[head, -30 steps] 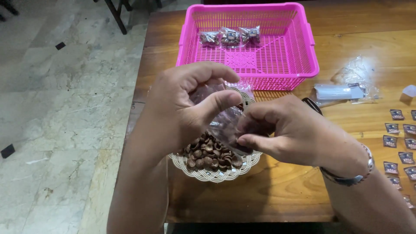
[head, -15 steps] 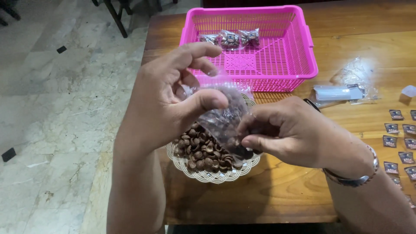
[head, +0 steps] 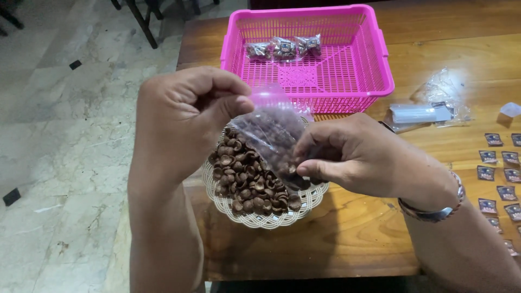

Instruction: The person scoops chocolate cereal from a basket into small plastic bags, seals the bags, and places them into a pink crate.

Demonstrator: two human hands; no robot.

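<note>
**Both hands hold a small clear bag over a bowl of brown pieces**

The left hand (head: 182,116) is raised above the white woven bowl (head: 264,217), its thumb and curled fingers pinching the top edge of a clear bag (head: 271,133). The grip there is closed on the plastic. The right hand (head: 355,154) comes in from the right side and pinches the bag lower down, near its bottom corner, fingertips pressed together on the film; that grip is closed on the bag too. A metal bracelet (head: 434,209) circles the right wrist.

The bag hangs stretched between the two hands, tilted, directly above the bowl and just in front of the pink basket (head: 374,49). Some brown pieces show through the plastic near the right fingertips. Whether the bag's mouth is open or sealed cannot be told.

The bowl sits near the front left of the wooden counter (head: 445,49) and is heaped with brown, cup-shaped pieces (head: 247,179). Behind it stands the basket, touching or nearly touching the bowl's far rim. Three filled packets (head: 283,48) lie in a row at the basket's back wall.

To the right of the basket lies a heap of clear empty bags (head: 426,108). Along the counter's right edge, small dark labels (head: 502,163) lie in rows, well apart from the hands.
</note>
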